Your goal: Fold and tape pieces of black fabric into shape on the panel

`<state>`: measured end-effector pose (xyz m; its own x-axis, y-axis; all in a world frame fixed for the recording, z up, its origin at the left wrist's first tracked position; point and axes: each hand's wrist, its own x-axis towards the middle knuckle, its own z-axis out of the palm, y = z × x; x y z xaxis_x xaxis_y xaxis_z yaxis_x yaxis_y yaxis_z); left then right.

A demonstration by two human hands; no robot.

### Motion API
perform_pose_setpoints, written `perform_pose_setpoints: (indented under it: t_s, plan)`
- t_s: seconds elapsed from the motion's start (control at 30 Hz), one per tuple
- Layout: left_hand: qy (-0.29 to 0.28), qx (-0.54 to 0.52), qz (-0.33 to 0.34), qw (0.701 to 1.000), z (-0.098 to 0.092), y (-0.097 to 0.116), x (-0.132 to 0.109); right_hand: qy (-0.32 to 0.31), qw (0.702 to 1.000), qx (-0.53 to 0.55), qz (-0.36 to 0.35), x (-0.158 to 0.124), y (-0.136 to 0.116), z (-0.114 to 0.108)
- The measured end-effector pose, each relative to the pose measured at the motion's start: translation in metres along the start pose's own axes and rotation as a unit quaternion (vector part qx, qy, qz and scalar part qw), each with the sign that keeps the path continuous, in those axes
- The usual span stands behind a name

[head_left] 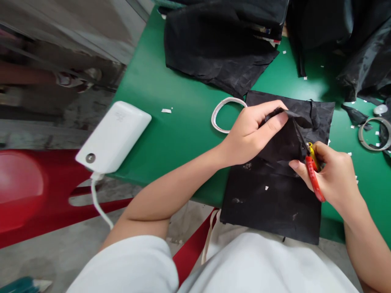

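My left hand is closed on a folded edge of black fabric, with the thumb on top. In my right hand is a pair of small cutters with red and yellow handles. Their dark blades meet the raised fabric just right of my left fingers; I cannot tell how far apart the blades are. Beneath both hands, a flat black piece reaches past the table's front edge. A white tape ring lies left of my left hand, partly covered by it.
The green table carries a white power bank with a cable at its left edge. Black fabric pieces lie at the back. Another tape ring and several white scraps are on the right. A red chair stands at left.
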<state>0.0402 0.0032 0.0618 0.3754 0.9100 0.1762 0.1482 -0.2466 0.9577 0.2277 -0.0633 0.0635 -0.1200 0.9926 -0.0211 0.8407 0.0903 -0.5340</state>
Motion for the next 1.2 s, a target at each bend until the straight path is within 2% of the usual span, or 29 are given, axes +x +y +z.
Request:
perform_pose_setpoints:
  t_s: [0.23, 0.43, 0.8, 1.2]
  plan:
    - [-0.035, -0.008, 0.001, 0.999, -0.0007, 0.0014, -0.0006, -0.011, 1.0, -0.005, -0.001, 0.0011, -0.0015, -0.0009]
    - [-0.07, 0.033, 0.014, 0.997, 0.0004, 0.0011, -0.0012, -0.007, 1.0, -0.008, -0.009, 0.0009, -0.0011, -0.0004]
    - [-0.068, 0.026, 0.016, 0.997, 0.0, -0.0003, -0.0017, 0.031, 0.999, -0.027, -0.031, -0.0001, 0.0039, 0.004]
    - [-0.069, 0.012, 0.001, 0.998, 0.0006, -0.0014, -0.0017, 0.037, 0.998, -0.046, 0.001, 0.0002, 0.005, 0.0061]
